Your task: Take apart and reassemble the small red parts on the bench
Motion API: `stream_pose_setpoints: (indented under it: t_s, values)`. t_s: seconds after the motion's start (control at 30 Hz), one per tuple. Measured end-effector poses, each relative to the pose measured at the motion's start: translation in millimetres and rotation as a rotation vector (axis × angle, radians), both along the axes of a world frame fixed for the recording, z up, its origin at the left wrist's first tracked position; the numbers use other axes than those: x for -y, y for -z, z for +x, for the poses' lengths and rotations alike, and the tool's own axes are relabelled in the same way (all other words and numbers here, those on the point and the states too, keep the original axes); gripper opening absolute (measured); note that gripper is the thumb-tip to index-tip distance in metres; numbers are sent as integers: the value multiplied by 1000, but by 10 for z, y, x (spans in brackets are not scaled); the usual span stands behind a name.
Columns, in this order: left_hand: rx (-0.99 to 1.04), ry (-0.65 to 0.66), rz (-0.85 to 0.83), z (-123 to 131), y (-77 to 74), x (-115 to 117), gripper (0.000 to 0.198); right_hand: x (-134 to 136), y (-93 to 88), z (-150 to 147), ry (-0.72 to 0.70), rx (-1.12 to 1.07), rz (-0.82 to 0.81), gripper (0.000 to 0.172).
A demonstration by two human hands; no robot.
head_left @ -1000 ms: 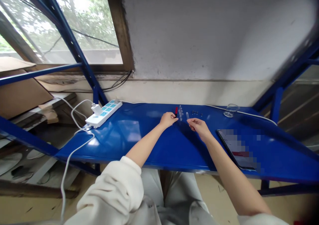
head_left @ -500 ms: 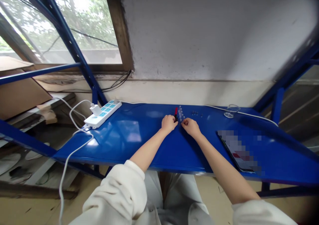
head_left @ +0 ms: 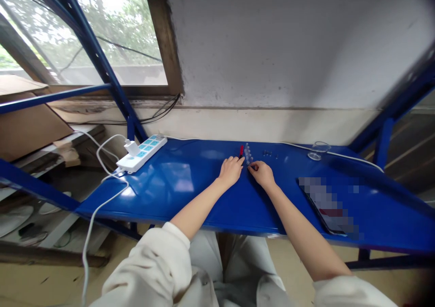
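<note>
A clear plastic terminal strip point(head_left: 248, 152) with a row of bumps lies on the blue table point(head_left: 204, 198), pointing away from me. At its near end, my right hand point(head_left: 263, 174) is closed, thumb and forefinger pinching the strip's tip. My left hand point(head_left: 231, 171) rests just left of the strip with fingers stretched out, the forefinger reaching toward the strip's side. Beyond those fingers lies a slim red-and-black tool point(head_left: 241, 151), like a small screwdriver; its near part is partly covered by the hand. Several tiny screw-like pieces point(head_left: 267, 153) lie right of the strip.
A clear cup point(head_left: 314, 155) stands at the back right. A phone-like dark device point(head_left: 322, 209), partly blurred out, lies to the right. A white power strip point(head_left: 142, 155) with a plug and cables sits at the left. Blue frame posts point(head_left: 383, 139) rise at the table's ends.
My left hand's fingers have straightened from a curl beside the tool and now lie flatter, extended toward the strip. My right hand keeps its pinch at the near end.
</note>
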State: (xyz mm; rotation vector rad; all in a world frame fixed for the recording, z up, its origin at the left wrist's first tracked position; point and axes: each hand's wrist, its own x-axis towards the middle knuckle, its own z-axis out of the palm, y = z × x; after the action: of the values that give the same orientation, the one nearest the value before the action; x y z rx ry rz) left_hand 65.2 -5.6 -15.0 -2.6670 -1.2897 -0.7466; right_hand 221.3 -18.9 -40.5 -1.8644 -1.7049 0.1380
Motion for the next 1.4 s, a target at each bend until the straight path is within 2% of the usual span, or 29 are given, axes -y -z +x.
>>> stream_pose_setpoints:
  t_s: [0.1,0.2,0.33,0.43,0.57,0.7,0.9,1.27,1.4]
  values:
    - [28,-2,-7,1,-10,-24,24,22,-15,-5,4,18,-9,18]
    - [158,7,-39,-65,-68,-65,15,89,-89,-18,-10,43,-39,16]
    - [490,-12,-62,-264,-162,-86,14,176,-314,-123,-18,19,-42,15]
    - [742,-62,-72,-408,-172,-72,16,165,-525,-299,-18,21,4,15]
    - [880,-102,-103,-496,-115,-49,17,80,-666,-572,-66,92,29,14]
    - [889,-93,-81,-502,-77,-31,15,32,-549,-726,-95,132,13,13]
    - [900,-130,-54,-508,-92,-13,16,48,-344,-720,-120,138,-14,11]
    - [864,-80,-46,-489,-80,13,20,105,-365,-675,-149,149,-17,8]
    - [744,-35,-36,-493,-115,67,28,108,-360,-666,-150,172,-39,8]
